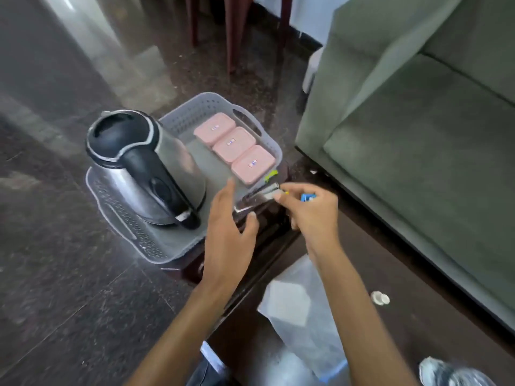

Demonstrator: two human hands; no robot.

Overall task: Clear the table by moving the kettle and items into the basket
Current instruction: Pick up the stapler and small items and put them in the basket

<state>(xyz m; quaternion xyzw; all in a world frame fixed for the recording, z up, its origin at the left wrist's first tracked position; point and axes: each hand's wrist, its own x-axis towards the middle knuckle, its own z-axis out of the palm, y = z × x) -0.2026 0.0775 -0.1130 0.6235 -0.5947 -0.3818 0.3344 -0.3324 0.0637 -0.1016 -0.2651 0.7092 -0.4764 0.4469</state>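
A grey perforated basket (181, 118) sits on a small dark wooden table (267, 232). Inside it, on the left, stands a steel kettle (156, 168) with a black handle and lid. Three pink lidded boxes (234, 147) lie in a row along the basket's right side. My left hand (228, 218) hovers open at the basket's near right corner, fingers spread, holding nothing. My right hand (312, 213) is just right of that corner, pinching a silvery packet (271, 192) and a small blue item (308, 196). A green-yellow item (271, 175) shows at the basket's rim.
A green sofa (418, 135) stands close on the right. A clear plastic bag (301, 302) lies on the floor below the table, with a small white object (379, 298) near it. Dark chair legs (231, 37) stand at the back. Polished stone floor extends left.
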